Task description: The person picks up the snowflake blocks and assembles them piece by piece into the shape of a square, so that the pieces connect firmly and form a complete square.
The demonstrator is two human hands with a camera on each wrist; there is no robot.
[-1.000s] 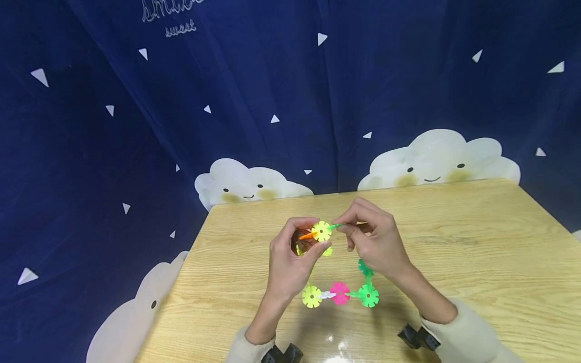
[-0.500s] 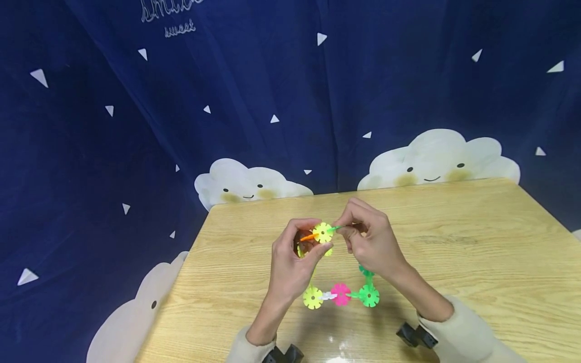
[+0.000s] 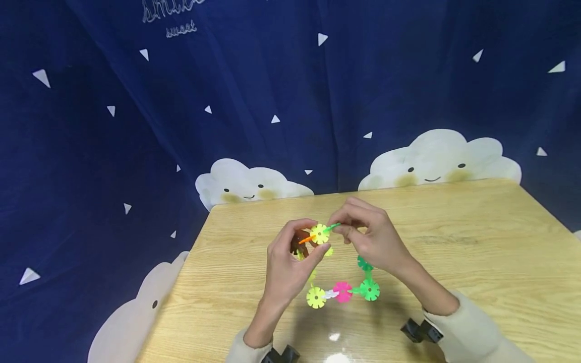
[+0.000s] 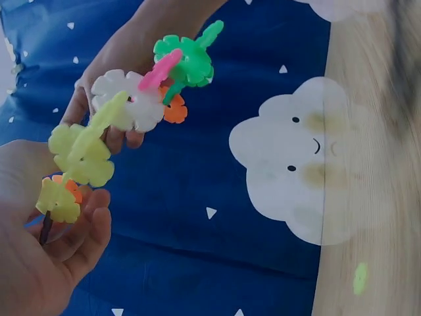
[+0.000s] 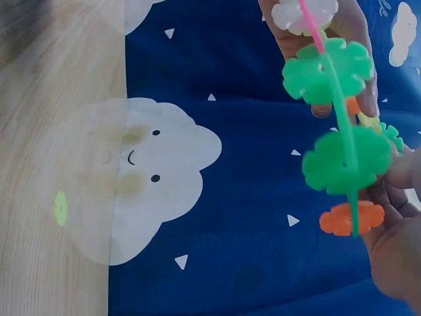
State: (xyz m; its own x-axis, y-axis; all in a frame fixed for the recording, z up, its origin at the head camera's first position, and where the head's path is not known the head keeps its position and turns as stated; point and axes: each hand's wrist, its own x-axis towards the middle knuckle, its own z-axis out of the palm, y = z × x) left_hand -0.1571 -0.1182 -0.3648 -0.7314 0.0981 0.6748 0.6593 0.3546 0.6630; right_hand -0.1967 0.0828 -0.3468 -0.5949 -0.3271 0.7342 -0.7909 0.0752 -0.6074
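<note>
In the head view my left hand point(image 3: 292, 262) holds a yellow snowflake disc point(image 3: 320, 233) between thumb and forefinger. An orange disc point(image 3: 306, 239), seen edge-on, is slotted into its left side. My right hand point(image 3: 374, 237) pinches a green disc point(image 3: 333, 227) that meets the yellow disc's upper right edge. From the hands hangs a loop of joined discs: a lower yellow disc point(image 3: 316, 298), a white disc point(image 3: 330, 294), a pink disc point(image 3: 343, 292) and a lower green disc point(image 3: 369, 290). In the right wrist view, another orange disc point(image 5: 352, 218) joins the chain beside the right hand.
A loose yellow-green disc point(image 5: 60, 208) lies on the wooden table point(image 3: 454, 242) beyond the hands. A dark blue curtain point(image 3: 272, 75) with white clouds and triangles hangs at the back and left. Black wrist cameras point(image 3: 422, 331) sit at the sleeves.
Both hands have shifted slightly left with the yellow disc. More of the green disc shows at the right fingertips. The hanging loop has swung a little, its green side rising.
</note>
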